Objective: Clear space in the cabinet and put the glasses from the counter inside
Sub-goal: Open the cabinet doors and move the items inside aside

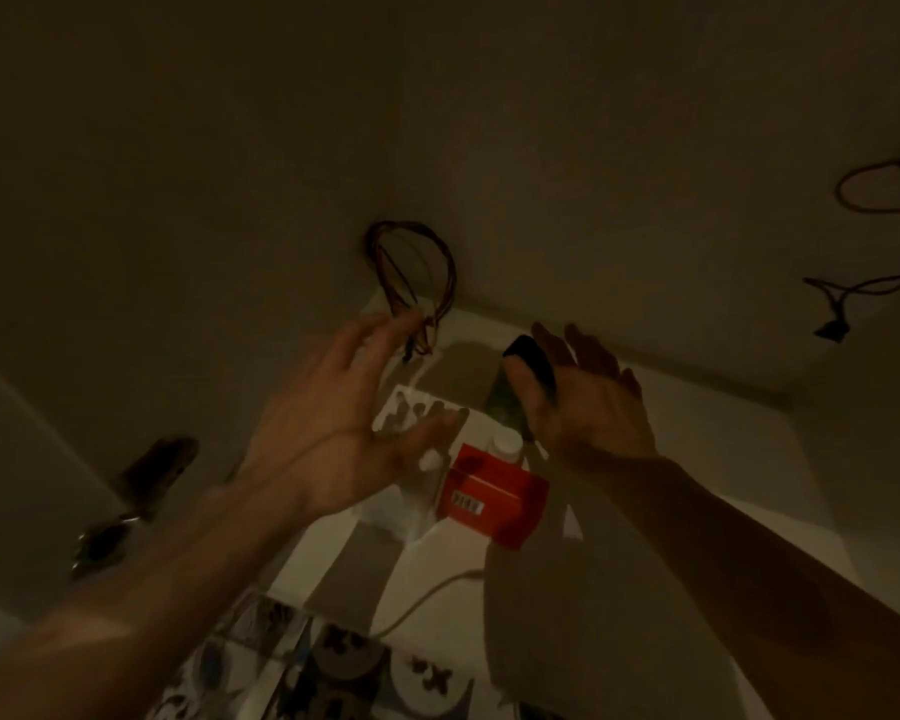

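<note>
The view is dim and tilted upward. A white cabinet shelf (671,459) holds a red carton (494,496) with a white cap and a dark bottle (505,402) with a black top. My right hand (588,407) is raised at the bottle, the black top between thumb and fingers. My left hand (349,423) is blurred, fingers spread and holding nothing, in front of a white package (411,402) left of the carton. No glasses are in view.
Loose wires (417,272) hang from the ceiling just above my left fingers. More wires (874,189) dangle at the far right. A white cable (427,595) runs below the carton. Patterned tiles (333,662) show at the bottom. A metal hinge (105,537) sits at left.
</note>
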A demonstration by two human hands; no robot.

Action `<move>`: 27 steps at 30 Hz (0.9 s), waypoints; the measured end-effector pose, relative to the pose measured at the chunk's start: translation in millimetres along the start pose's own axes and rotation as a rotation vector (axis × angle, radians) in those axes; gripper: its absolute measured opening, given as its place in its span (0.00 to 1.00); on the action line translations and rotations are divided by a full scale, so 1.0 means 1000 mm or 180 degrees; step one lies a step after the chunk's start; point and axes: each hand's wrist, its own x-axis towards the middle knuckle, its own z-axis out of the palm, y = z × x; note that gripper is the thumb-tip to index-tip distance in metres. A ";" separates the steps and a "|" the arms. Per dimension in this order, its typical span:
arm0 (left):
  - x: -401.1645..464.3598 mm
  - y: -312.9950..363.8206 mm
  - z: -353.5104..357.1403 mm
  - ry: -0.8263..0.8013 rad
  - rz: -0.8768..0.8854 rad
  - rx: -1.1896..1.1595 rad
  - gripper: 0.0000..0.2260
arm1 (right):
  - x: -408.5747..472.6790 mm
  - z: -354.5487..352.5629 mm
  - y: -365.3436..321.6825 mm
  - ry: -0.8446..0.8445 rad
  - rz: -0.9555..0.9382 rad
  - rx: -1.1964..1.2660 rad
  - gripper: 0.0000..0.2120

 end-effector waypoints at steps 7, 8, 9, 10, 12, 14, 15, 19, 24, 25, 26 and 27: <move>0.026 -0.049 -0.009 -0.0044 -0.0679 -0.1713 0.26 | 0.048 0.000 0.045 -0.0336 0.0274 0.0087 0.32; 0.024 -0.057 -0.009 -0.0276 -0.0653 -0.1994 0.30 | 0.054 0.002 0.050 -0.0396 0.0301 0.0162 0.33; 0.020 -0.063 -0.006 -0.0559 -0.0543 -0.2107 0.35 | 0.058 0.005 0.053 -0.0430 0.0316 0.0259 0.34; 0.014 -0.067 -0.001 -0.0878 -0.0405 -0.2066 0.39 | 0.062 0.009 0.056 -0.0451 0.0327 0.0360 0.34; 0.000 -0.070 0.015 -0.1398 -0.0197 -0.1909 0.44 | 0.071 0.020 0.058 -0.0536 0.0326 0.0557 0.37; -0.009 -0.068 0.034 -0.1517 -0.0003 -0.1924 0.44 | 0.081 0.031 0.059 -0.0589 0.0333 0.0627 0.41; -0.012 -0.066 0.043 -0.1447 0.0066 -0.1871 0.43 | 0.085 0.036 0.060 -0.0565 0.0342 0.0589 0.42; -0.012 -0.067 0.059 -0.0867 0.0064 -0.1173 0.34 | 0.099 0.052 0.065 -0.0318 0.0344 0.0222 0.32; -0.006 -0.086 0.058 -0.0769 0.0178 -0.1028 0.28 | 0.112 0.053 0.050 -0.0027 -0.0038 0.0125 0.17; -0.003 -0.093 0.056 -0.0708 0.0140 -0.1064 0.28 | 0.113 0.052 0.041 0.0027 -0.0132 0.0282 0.18; 0.000 -0.101 0.053 -0.0659 0.0090 -0.1114 0.28 | 0.115 0.052 0.030 0.0056 -0.0229 0.0407 0.19; 0.005 -0.110 0.050 -0.0622 0.0066 -0.1102 0.28 | 0.118 0.053 0.017 0.0061 -0.0329 0.0485 0.20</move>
